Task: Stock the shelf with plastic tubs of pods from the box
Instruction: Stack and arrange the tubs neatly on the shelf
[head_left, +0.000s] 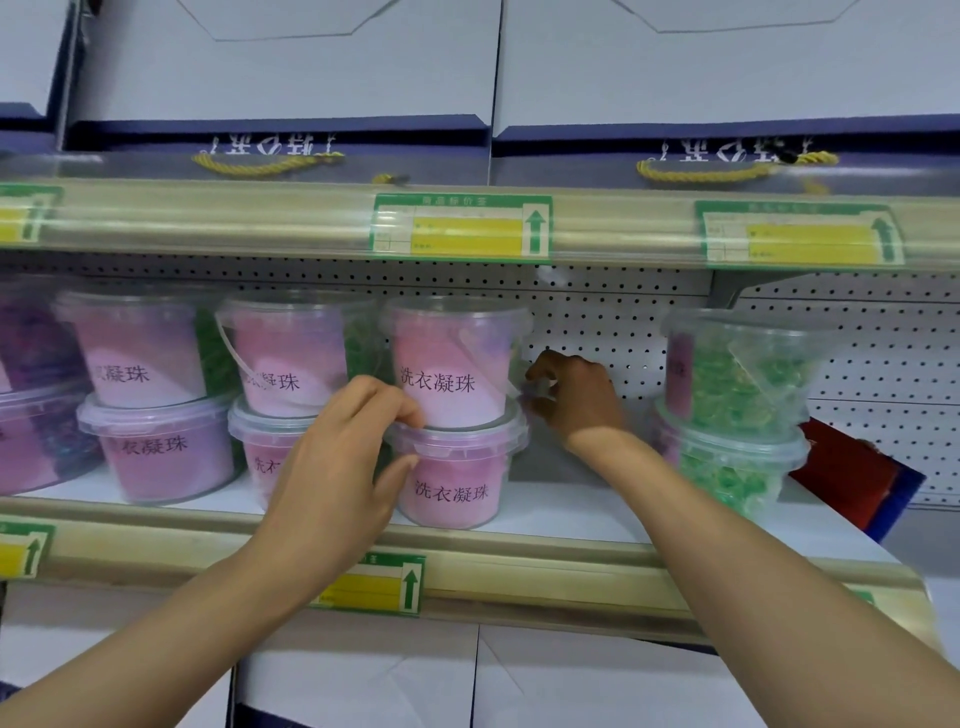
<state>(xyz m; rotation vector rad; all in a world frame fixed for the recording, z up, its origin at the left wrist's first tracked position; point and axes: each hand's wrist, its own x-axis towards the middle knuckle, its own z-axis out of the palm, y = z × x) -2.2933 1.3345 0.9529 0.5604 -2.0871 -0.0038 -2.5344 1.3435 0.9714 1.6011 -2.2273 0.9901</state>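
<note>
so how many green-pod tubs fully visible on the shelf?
2, stacked at the right: upper green tub on lower green tub. Green shows behind the pink tubs, so more may be hidden.

a: anything worn on the arms?
b: nothing, both forearms bare right up to the frame edge. no sleeves.
a: and the left hand (337, 457) or right hand (576, 400)?
b: bare too, no gloves.
</note>
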